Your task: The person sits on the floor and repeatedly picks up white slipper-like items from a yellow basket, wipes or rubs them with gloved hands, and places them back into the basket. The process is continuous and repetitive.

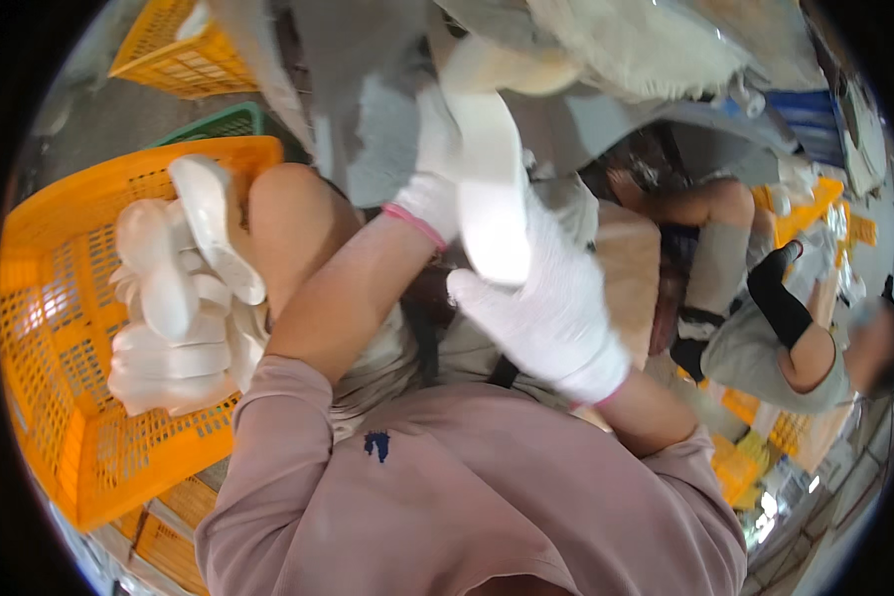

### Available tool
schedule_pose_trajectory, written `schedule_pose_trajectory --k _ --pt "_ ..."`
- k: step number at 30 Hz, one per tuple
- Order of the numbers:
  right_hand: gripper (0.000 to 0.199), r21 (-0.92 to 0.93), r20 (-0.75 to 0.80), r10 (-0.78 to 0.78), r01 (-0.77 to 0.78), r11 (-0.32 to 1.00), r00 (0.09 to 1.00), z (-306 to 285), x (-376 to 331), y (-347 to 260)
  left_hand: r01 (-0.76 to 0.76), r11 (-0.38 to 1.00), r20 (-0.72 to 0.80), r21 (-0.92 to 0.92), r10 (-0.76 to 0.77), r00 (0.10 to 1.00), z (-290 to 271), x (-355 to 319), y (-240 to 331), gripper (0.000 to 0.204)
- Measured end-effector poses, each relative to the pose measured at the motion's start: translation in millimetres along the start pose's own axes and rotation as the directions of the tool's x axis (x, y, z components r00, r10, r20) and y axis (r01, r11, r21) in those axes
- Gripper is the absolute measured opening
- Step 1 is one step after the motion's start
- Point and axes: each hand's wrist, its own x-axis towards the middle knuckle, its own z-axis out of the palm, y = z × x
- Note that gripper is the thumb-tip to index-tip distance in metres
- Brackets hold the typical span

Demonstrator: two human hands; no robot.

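Mauve sweatshirt [447, 487], gloved right hand [556, 303], fingers [472, 291] gripping white sole [492, 184], left hand [435, 164] alongside, its fingers unclear

Left hand [437, 169] was blurred, its fingers indistinct beside the white sole-shaped piece [495, 194]. Green crate [233, 121] was partly hidden behind large orange crate [45, 248]. Top edge cut off upper orange crate [184, 74].

Gloved hands [556, 313]: two. White sole [495, 189] between them: one. Left: green crate [230, 121], one; large orange basket [139, 479], one, holding several soles [167, 278].
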Motion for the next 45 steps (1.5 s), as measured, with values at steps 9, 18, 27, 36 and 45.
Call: schedule_pose_trajectory --k 9,18,27,36,45 --pt "0.044 -0.008 -0.278 -0.058 0.058 0.998 0.959 13.5 55.9 27.1 -0.231 0.95 -0.051 0.212 0.247 0.968 -19.3 26.4 16.8 0.051" --pt "0.033 0.032 -0.408 0.014 -0.001 0.999 0.913 29.8 72.6 31.8 -0.414 -0.551 0.683 0.724 0.659 0.317 -40.2 4.7 -19.0 0.043" --pt "0.051 0.052 -0.066 0.065 -0.061 0.997 0.996 -2.3 37.8 16.7 -0.162 0.972 0.055 -0.167 0.174 0.983 -34.7 18.5 -14.0 0.037" --pt "0.016 -0.458 0.064 -0.334 0.325 0.828 0.941 -6.1 56.8 29.2 -0.483 0.349 0.248 0.803 0.541 0.803 -58.7 81.1 2.5 0.041" --pt "0.029 0.108 0.096 0.238 -0.248 0.963 0.967 -8.4 -64.3 36.4 -0.282 0.949 -0.154 0.137 0.302 0.941 -3.8 -25.5 -19.5 0.046"
